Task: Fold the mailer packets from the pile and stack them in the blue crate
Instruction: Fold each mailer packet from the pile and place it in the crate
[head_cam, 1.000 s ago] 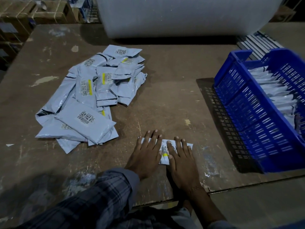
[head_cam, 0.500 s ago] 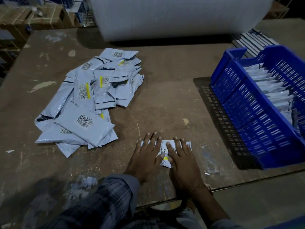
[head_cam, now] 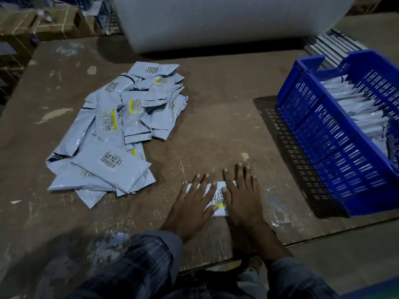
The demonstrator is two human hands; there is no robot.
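One grey mailer packet [head_cam: 218, 198] lies flat near the table's front edge, its barcode label and yellow strip showing between my hands. My left hand [head_cam: 191, 205] presses on its left part with straight, spread fingers. My right hand [head_cam: 243, 196] lies flat over its right part, fingers straight, covering that end. A pile of grey mailer packets [head_cam: 121, 130] spreads over the table to the left. At the right stands the blue crate [head_cam: 323, 147], with a row of folded packets [head_cam: 358, 111] standing inside.
A big white roll [head_cam: 216, 20] lies across the back of the brown table [head_cam: 216, 126]. Grey slats [head_cam: 332, 48] sit behind the crate. Cardboard boxes [head_cam: 54, 26] stand beyond the table's far left corner. The table's front edge runs just below my wrists.
Both hands stay flat on the packet. My right hand has slid slightly left over it, so less of the packet's right end shows.
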